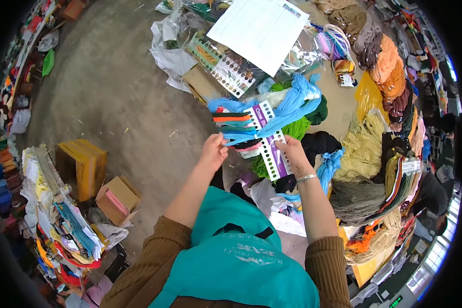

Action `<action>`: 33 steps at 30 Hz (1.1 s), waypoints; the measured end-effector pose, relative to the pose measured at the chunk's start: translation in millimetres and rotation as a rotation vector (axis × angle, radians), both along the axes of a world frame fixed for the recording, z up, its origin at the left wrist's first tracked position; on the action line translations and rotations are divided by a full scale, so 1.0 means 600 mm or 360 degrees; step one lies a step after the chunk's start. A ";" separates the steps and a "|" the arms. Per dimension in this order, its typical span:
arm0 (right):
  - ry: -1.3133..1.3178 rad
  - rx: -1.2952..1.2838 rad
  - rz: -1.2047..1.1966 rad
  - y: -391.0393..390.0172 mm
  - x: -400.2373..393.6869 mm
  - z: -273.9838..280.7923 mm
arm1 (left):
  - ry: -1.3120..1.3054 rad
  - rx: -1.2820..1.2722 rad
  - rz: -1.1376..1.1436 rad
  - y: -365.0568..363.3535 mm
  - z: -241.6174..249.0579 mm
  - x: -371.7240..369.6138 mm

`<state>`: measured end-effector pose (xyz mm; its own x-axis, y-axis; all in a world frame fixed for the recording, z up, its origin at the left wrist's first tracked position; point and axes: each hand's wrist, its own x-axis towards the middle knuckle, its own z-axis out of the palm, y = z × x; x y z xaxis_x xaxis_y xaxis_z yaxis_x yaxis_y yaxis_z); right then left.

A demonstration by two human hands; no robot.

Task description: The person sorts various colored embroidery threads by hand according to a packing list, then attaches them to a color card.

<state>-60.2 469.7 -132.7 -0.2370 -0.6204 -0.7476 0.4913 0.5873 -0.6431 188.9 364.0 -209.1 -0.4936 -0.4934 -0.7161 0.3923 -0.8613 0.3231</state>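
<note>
A white and purple thread card (274, 156) with punched holes lies slantwise before me. Several coloured strands, among them orange and black (232, 118), hang from its left edge. My right hand (294, 156) grips the card's lower right edge, thumb on top. At the card's left side, my left hand (214, 151) pinches the ends of light blue threads (238, 137) that run across to the card's middle. A long light blue skein (295, 105) lies over the card's upper part. Bright green yarn (296, 128) shows behind the card.
A printed sheet (259, 33) and another punched card (231, 74) lie beyond my hands. Yarn bundles, including cream yarn (367, 149) and grey yarn (358, 197), line the table on the right. An open cardboard box (117, 200) sits on the floor at left, near a heaped pile (61, 220).
</note>
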 end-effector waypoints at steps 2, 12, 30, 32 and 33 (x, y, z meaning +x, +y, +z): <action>0.0005 -0.0003 0.0066 -0.001 -0.008 0.012 | -0.0075 -0.0205 -0.0025 -0.008 -0.003 0.042; -0.0099 -0.0112 0.0321 -0.043 -0.005 0.046 | 0.0613 -0.0092 0.0286 0.012 0.025 0.070; 0.0181 -0.0007 0.0520 -0.025 -0.084 -0.012 | -0.1910 -0.0871 0.0732 0.005 -0.072 0.379; 0.0078 -0.0085 0.0450 -0.038 -0.060 0.010 | -0.1786 -0.0886 0.0851 0.001 -0.032 0.448; 0.0005 -0.0071 0.0446 -0.047 -0.046 0.023 | -0.1808 -0.0922 0.0892 -0.002 0.000 0.465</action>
